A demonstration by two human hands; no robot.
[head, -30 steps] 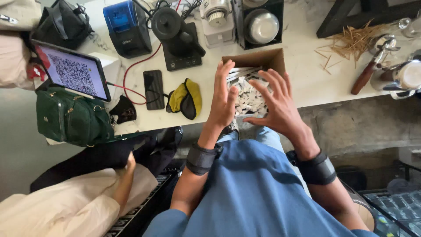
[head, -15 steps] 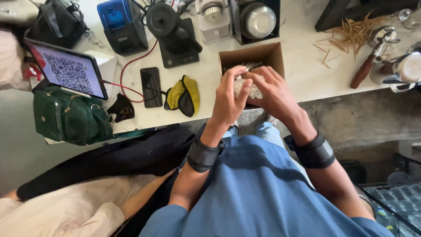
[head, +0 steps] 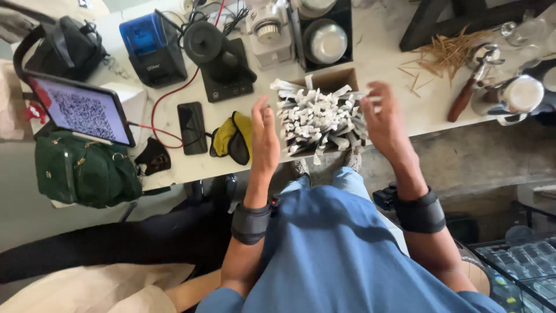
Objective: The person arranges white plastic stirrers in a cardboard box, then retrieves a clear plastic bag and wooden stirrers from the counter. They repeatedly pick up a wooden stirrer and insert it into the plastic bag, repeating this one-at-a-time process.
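Flanking a cardboard box packed with white paper-wrapped straws, both hands were open and held nothing. The left hand stood flat, fingers together, just beside the bundle's near side. The right hand hovered at the opposite side, fingers loosely spread and curled, possibly brushing the straw ends. The box sat between the palms at the edge of a pale counter. Just outside the left hand lay a yellow-and-black pouch, then a dark phone.
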